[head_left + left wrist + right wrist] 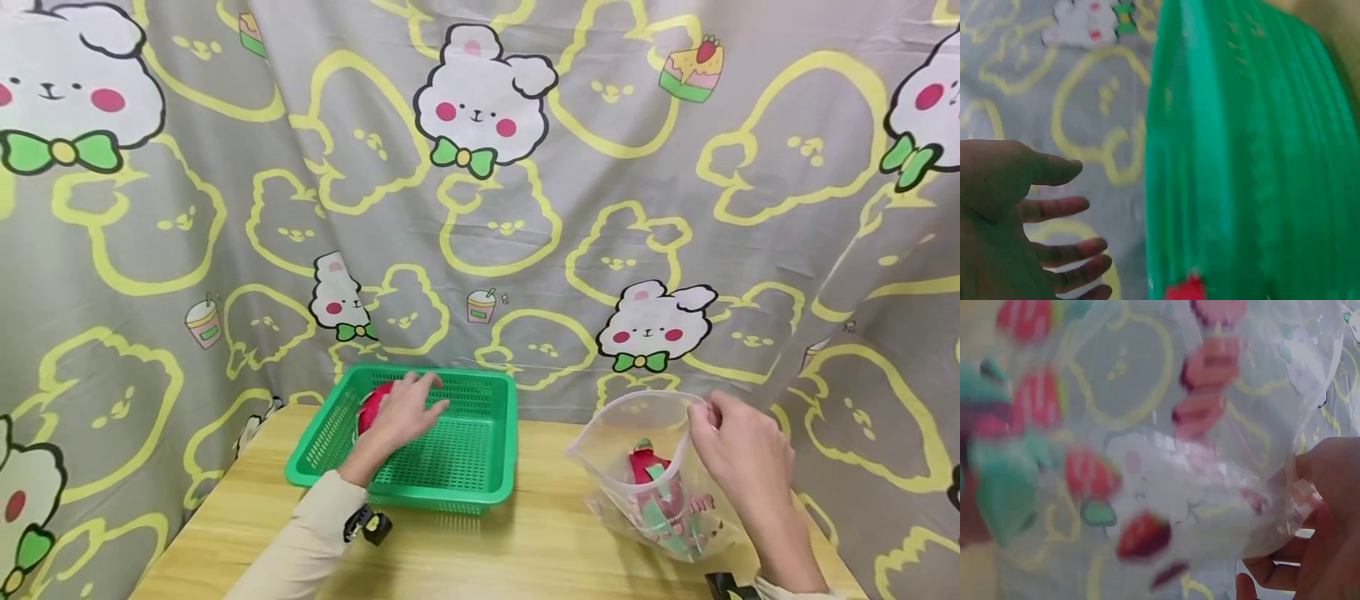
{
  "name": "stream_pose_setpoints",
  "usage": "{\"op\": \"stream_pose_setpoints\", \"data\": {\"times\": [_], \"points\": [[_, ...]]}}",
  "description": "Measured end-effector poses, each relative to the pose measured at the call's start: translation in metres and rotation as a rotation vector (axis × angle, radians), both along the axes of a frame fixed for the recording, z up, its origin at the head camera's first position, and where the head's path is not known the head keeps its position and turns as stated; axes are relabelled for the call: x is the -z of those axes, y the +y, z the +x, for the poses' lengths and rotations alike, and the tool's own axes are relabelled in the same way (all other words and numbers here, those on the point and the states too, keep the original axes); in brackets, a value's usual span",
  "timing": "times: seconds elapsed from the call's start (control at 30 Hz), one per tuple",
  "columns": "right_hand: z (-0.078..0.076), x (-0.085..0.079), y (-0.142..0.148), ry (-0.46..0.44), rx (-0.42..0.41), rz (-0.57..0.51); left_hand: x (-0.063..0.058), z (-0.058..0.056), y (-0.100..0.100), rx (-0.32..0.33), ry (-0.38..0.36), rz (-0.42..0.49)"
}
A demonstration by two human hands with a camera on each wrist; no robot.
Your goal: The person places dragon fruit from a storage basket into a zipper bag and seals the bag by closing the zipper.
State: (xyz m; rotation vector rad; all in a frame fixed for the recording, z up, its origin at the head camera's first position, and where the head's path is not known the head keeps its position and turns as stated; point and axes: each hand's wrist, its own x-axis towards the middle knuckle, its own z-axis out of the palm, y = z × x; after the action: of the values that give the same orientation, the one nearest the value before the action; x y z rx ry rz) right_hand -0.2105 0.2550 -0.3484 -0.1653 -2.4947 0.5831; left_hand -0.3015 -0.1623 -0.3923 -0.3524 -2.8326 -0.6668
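Note:
My left hand (405,408) reaches over the left part of a green plastic basket (480,498), its fingers loosely spread. Partly hidden behind that hand, a red item (369,408) lies in the basket; its kind does not show. The left wrist view has the open hand (1004,219) beside the basket's wall (1260,150). On the right, my right hand (750,450) pinches the rim of a clear zip bag (660,417), holding it up with its mouth open. Inside sits a red and green item (651,471). Strawberry prints (1144,534) mark the bag's film.
Both hands work above a light wood-grain table (555,533). A grey curtain (525,225) with yellow outlines and white cartoon animals hangs behind it and along both sides. The basket stands toward the table's back left.

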Motion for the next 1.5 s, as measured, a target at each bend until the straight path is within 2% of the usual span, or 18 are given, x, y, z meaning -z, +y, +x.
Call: {"op": "stream_pose_setpoints", "data": {"times": [0.2, 0.33, 0.53, 0.63, 0.83, 1.0, 1.13, 1.3, 1.5], "points": [[0.012, 0.008, 0.003, -0.012, 0.077, -0.052, 0.026, -0.007, -0.037, -0.175, -0.117, -0.064], [0.022, 0.012, 0.003, -0.019, 0.114, -0.092, 0.037, -0.012, -0.054, -0.253, -0.196, -0.049], [0.029, 0.013, 0.005, -0.001, 0.114, -0.114, 0.046, -0.015, -0.068, -0.332, -0.203, -0.008], [0.030, 0.014, 0.006, -0.003, 0.110, -0.123, 0.050, -0.012, -0.073, -0.312, -0.227, 0.052], [0.033, 0.018, 0.008, 0.002, 0.094, -0.135, 0.062, -0.006, -0.080, -0.177, -0.250, 0.214], [0.032, 0.022, 0.012, -0.012, 0.076, -0.149, 0.068, -0.007, -0.080, -0.181, -0.222, 0.252], [0.029, 0.025, 0.017, -0.021, 0.073, -0.161, 0.070, -0.009, -0.079, -0.181, -0.257, 0.290], [0.024, 0.026, 0.018, -0.014, 0.075, -0.182, 0.070, -0.013, -0.080, -0.166, -0.275, 0.287], [0.024, 0.028, 0.017, 0.008, 0.049, -0.189, 0.074, -0.018, -0.084, -0.197, -0.280, 0.316]]}}
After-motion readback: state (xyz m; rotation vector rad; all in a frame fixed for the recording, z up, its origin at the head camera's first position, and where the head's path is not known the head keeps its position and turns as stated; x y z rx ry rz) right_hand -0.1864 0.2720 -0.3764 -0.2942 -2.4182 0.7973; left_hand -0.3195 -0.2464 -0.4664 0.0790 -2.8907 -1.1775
